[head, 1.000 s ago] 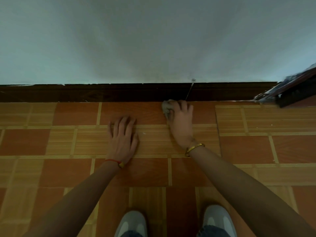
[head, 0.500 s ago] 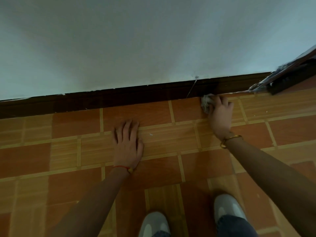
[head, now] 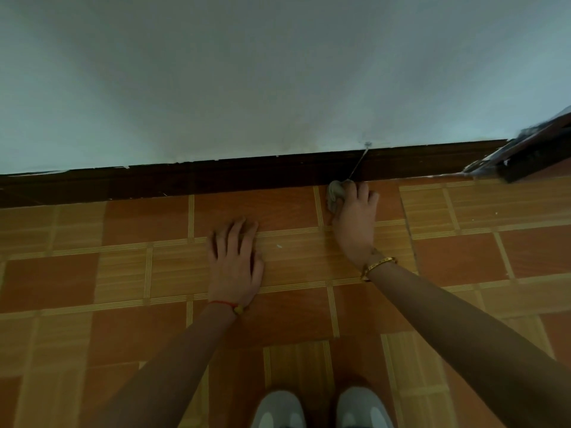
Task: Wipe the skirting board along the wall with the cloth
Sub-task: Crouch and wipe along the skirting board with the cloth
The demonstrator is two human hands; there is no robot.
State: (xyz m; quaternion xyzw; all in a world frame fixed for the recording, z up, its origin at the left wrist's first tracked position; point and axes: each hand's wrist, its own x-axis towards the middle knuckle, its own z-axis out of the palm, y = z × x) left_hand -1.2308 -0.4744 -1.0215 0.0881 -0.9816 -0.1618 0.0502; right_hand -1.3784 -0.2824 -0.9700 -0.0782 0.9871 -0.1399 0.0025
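A dark brown skirting board [head: 216,177] runs along the foot of the pale wall [head: 278,72]. My right hand [head: 355,220] grips a crumpled grey cloth [head: 334,194] and holds it against the bottom of the board, where board and floor meet. Most of the cloth is hidden under my fingers. My left hand [head: 234,264] rests flat on the tiled floor, fingers spread, a short way left of the right hand and nearer to me.
A thin wire or nail [head: 360,162] hangs down the board just above the cloth. A dark wooden frame with paint smears [head: 531,149] juts out at the right end of the board. My two grey shoes [head: 321,409] stand on the orange tiles [head: 463,257] at the bottom.
My right hand slid the cloth right along the board, then back left a little, now under the hanging wire. The left hand has stayed flat on the floor.
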